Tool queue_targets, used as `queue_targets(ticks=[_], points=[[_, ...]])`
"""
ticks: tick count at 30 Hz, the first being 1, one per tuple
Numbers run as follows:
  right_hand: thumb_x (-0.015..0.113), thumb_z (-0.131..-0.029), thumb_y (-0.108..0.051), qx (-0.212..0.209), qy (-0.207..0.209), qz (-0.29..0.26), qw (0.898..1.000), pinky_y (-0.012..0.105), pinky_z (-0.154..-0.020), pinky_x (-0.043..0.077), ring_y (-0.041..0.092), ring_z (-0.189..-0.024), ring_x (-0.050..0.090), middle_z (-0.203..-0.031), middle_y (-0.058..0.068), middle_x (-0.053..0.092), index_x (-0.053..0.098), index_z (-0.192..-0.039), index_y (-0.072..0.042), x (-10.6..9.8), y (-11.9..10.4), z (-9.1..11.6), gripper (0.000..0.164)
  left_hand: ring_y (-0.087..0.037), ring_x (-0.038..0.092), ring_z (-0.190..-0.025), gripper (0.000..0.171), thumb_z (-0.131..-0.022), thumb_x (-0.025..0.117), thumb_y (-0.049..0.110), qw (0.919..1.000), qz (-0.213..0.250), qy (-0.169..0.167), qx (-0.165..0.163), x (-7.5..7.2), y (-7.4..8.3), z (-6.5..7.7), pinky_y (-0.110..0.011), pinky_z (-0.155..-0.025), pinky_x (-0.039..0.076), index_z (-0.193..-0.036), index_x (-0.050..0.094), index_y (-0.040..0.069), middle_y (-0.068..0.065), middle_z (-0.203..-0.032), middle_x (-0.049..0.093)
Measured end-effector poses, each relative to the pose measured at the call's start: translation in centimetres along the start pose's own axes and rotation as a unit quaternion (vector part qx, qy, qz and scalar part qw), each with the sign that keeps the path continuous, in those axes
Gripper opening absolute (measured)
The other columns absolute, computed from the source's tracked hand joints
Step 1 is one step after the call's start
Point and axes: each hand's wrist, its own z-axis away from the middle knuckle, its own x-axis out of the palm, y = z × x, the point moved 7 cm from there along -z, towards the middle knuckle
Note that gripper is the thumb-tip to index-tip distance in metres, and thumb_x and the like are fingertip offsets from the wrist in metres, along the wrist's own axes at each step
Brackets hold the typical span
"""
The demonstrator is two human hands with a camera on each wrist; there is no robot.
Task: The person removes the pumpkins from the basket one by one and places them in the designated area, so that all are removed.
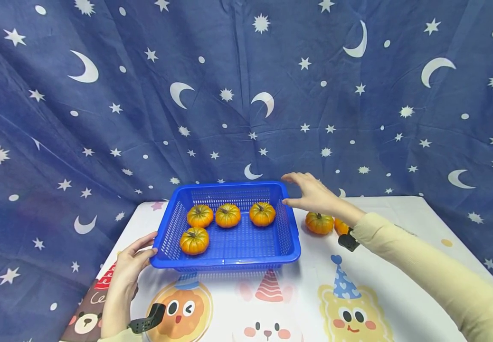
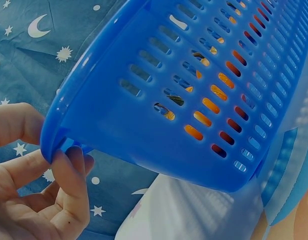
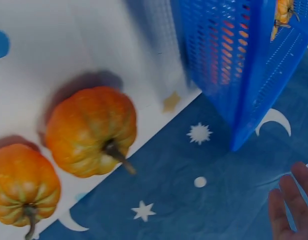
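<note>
A blue plastic basket (image 1: 246,247) with slotted walls holds several small orange pumpkins (image 1: 228,215). My left hand (image 1: 128,263) pinches the basket's left rim; in the left wrist view the fingers of that hand (image 2: 49,185) curl around the rim's edge. By the far right corner of the basket, my right hand (image 1: 312,192) is spread with thumb and fingers apart. The right wrist view shows its fingers (image 3: 289,200) extended, with a gap between them and the basket wall (image 3: 219,55).
Two more pumpkins lie on the table to the basket's right, one nearer pumpkin (image 1: 319,223) and another pumpkin (image 1: 341,226) partly behind my right wrist. A cartoon-printed white cloth (image 1: 315,308) covers the table. Behind it hangs a blue curtain (image 1: 246,137) with moons and stars.
</note>
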Motion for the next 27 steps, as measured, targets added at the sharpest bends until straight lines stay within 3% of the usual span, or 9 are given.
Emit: queue_targets(ticks=[16,27], points=[[0.072,-0.081,-0.035,-0.016,-0.029,-0.001,0.999,0.051,-0.099,0.043,0.032,-0.122,0.048,-0.131,0.013,0.057,0.049,-0.137,-0.015,2.2,-4.2,-3.8,0.064,0.005,0.06,-0.082,0.053,-0.091,0.059,0.009,1.0,0.002,-0.003,-0.007,-0.1,-0.2,0.0,-0.016,-0.074,0.05,-0.142,0.046,0.006,0.022,-0.094,0.057],[0.073,-0.08,-0.033,0.007,-0.061,-0.014,0.998,0.053,-0.105,0.039,0.036,-0.127,0.046,-0.135,0.019,0.054,0.045,-0.138,-0.014,5.2,-4.0,-5.3,0.067,0.004,0.059,-0.081,0.052,-0.091,0.058,0.009,1.0,0.001,-0.005,-0.001,0.0,0.1,0.1,-0.016,-0.074,0.049,-0.141,0.047,0.005,0.022,-0.093,0.057]])
